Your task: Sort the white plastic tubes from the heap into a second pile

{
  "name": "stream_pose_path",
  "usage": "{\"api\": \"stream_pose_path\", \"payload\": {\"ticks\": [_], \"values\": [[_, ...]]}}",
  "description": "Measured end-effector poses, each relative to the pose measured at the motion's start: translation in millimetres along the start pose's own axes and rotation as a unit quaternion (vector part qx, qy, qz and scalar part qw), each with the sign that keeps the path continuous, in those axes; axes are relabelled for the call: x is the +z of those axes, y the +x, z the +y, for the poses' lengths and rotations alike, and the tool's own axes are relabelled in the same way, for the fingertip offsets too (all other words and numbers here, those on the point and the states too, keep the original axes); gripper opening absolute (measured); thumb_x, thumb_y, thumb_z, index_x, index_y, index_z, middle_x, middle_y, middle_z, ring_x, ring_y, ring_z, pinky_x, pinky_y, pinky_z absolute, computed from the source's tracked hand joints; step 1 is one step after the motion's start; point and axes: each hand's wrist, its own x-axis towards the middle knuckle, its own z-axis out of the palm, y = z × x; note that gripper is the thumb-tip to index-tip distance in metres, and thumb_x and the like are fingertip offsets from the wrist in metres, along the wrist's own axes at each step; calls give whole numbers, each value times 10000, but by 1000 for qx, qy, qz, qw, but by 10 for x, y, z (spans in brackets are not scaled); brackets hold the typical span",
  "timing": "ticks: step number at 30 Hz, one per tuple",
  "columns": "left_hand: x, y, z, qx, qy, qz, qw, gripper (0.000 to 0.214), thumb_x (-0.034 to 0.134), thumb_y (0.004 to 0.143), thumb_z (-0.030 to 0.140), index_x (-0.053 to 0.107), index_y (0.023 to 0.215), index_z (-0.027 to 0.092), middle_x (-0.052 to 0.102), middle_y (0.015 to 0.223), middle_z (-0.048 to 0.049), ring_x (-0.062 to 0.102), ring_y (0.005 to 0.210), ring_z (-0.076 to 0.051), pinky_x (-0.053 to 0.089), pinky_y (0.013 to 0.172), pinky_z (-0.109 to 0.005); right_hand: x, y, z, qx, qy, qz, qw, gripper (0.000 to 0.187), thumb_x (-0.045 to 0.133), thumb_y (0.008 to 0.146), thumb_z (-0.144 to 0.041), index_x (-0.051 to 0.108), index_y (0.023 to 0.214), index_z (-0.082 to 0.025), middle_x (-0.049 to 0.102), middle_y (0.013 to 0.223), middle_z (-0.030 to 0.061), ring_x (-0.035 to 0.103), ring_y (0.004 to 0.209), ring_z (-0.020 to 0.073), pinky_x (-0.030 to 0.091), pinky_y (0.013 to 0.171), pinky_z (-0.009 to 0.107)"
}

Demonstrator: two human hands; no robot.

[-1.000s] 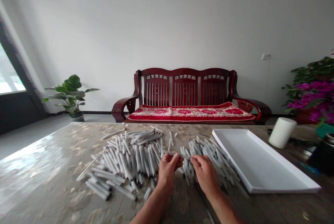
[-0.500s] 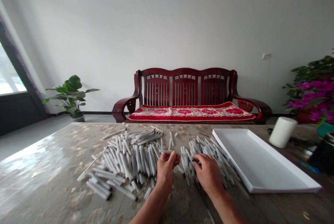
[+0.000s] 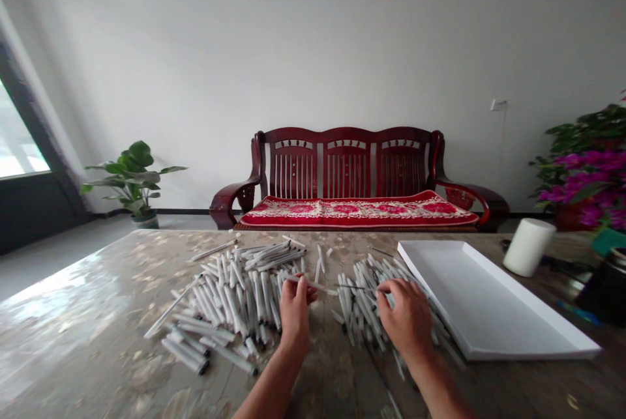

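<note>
Two heaps of white pen barrels lie on the marble table [image 3: 98,315]: a left heap [image 3: 235,302] and a right heap [image 3: 372,295]. My left hand [image 3: 295,311] is closed on one white pen barrel [image 3: 313,285], held level just above the left heap's right edge. My right hand [image 3: 408,318] rests on the right heap, its fingers pinched on a thin dark refill [image 3: 355,287] that points left toward the barrel. The two hands are a little apart.
A flat white tray [image 3: 489,305] lies right of the right heap. Behind it stand a white cylinder [image 3: 527,247], a dark pot [image 3: 609,288] and pink flowers [image 3: 587,187]. Beyond the table are a red wooden bench [image 3: 349,178] and a potted plant [image 3: 132,178].
My hands have drawn apart. The left moved left with the white barrel; the right moved right and forward onto the right heap, with a thin refill now showing in its fingers.
</note>
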Motion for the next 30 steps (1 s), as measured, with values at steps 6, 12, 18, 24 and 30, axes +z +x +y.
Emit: {"api": "stream_pose_path", "payload": {"ticks": [6,12,18,24,30], "values": [[25,-114,-20,32,168,-84,982,295,722,707,446,684,888,217,585,520,36,560,466,-172,376,469,-245,-22,-4,53,2,-88,-20,996,100,602,793,-186,590,715,-249,647,749,46,541,784,250,337,730,363],[94,-216,-67,5,202,-132,970,282,679,725,302,715,988,207,702,643,-10,629,499,-173,417,499,-244,-41,-47,-208,-22,-13,-79,997,65,608,862,-246,658,823,-237,682,857,53,568,853,251,378,778,379],[20,-104,-36,26,149,-97,984,300,678,719,330,707,992,208,684,672,0,645,544,-175,421,457,-227,44,-179,-607,-143,109,-192,965,238,668,820,-186,714,1031,-286,659,1291,13,484,1300,280,310,1139,470],[-65,44,84,31,215,-109,970,183,706,721,268,744,888,201,752,822,-63,680,674,-194,457,545,-233,260,-309,-535,-126,85,-239,959,327,661,847,-154,676,1157,-256,682,1274,36,479,1355,286,200,1216,551],[133,302,241,118,606,-163,770,255,541,868,162,745,1017,193,763,1052,-83,687,1005,-193,460,862,-253,293,-243,-380,-100,69,-248,961,247,660,903,-269,691,1148,-267,699,1245,11,485,1350,255,148,1239,489]]}}
